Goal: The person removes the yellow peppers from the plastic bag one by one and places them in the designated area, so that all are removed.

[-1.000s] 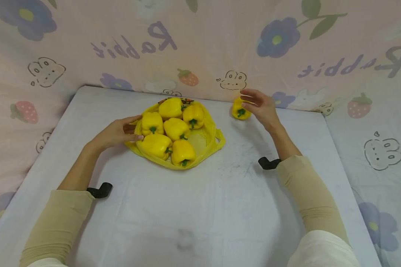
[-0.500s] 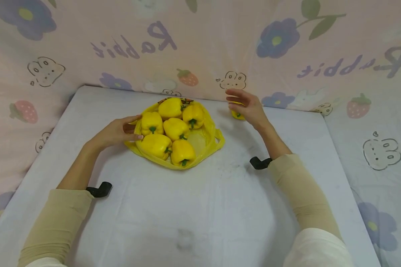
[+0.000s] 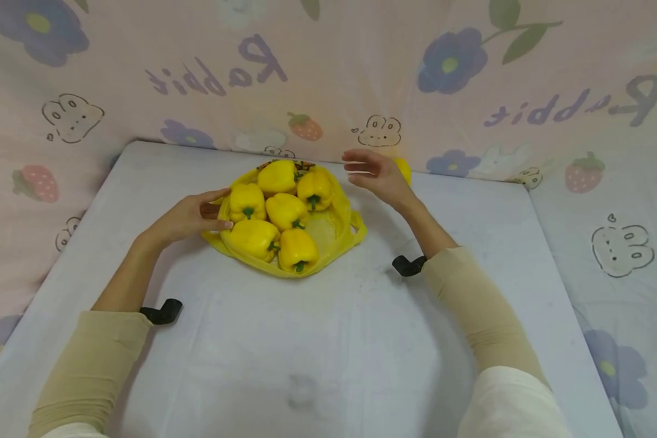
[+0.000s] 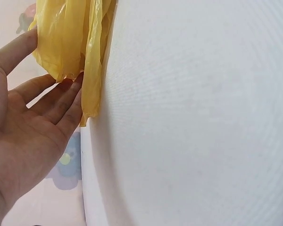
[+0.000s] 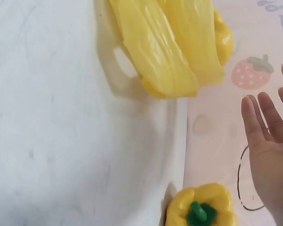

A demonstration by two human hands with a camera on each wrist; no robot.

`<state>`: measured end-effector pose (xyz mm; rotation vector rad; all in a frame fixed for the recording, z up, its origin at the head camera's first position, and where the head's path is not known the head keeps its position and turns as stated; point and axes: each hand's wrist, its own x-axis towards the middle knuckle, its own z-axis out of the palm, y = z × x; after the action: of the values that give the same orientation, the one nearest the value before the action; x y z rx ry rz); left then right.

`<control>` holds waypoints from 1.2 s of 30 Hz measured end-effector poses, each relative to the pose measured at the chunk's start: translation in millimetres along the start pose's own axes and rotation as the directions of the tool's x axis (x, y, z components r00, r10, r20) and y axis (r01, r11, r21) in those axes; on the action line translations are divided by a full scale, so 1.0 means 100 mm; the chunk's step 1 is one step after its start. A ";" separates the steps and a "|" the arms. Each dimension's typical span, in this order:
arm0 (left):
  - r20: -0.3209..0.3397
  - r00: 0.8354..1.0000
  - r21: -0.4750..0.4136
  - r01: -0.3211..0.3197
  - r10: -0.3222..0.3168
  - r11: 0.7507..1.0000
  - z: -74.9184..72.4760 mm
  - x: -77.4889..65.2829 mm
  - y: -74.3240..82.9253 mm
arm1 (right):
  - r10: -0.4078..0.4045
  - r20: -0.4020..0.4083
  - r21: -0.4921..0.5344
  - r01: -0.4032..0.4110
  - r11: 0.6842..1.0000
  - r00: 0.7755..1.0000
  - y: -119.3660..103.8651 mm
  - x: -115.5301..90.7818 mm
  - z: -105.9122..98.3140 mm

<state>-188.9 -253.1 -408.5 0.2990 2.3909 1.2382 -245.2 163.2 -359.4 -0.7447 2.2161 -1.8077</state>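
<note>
A yellow plastic bag [image 3: 340, 243] lies spread at the back middle of the table, its mouth facing up. Several yellow bell peppers [image 3: 288, 211] with green stems sit inside it. My left hand [image 3: 183, 216] is at the bag's left side; in the left wrist view its extended fingers [image 4: 61, 103] touch the plastic. Between the bag and a lone bell pepper [image 3: 404, 170], my right hand [image 3: 383, 179] hovers with nothing in it. The right wrist view shows that bell pepper [image 5: 200, 207] on the table, apart from the hand, whose fingers are straight.
The white table [image 3: 241, 353] reaches back to a hanging curtain [image 3: 328, 67] printed with rabbits, flowers and strawberries. A loop handle [image 3: 358, 226] sticks out at the bag's right. Black wrist mounts [image 3: 164, 311] jut from both sleeves.
My right hand has moved left, past the lone bell pepper toward the bag, and now partly hides that pepper in the head view. My left hand has stayed at the bag.
</note>
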 end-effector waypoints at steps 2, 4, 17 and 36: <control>-0.001 1.000 -0.006 0.002 -0.002 1.000 0.00 -0.01 0.00 | 0.002 0.020 -0.009 -0.002 1.000 1.000 0.09 0.05 0.02; 0.001 1.000 -0.008 0.003 -0.003 1.000 0.00 -0.01 0.01 | 0.008 0.039 -0.015 -0.007 1.000 0.999 0.17 0.10 0.04; 0.003 1.000 -0.019 0.000 0.000 1.000 0.00 -0.02 -0.01 | 0.147 0.141 -0.063 -0.139 0.988 0.979 0.02 0.14 0.24; 0.011 1.000 -0.004 0.012 -0.012 1.000 0.01 0.01 -0.01 | 0.311 0.048 -0.295 -0.284 0.912 0.949 0.35 0.28 0.35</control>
<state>-189.1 -252.9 -409.7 0.2894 2.3773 1.2334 -263.0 124.4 -396.6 -0.4889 2.4001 -1.3030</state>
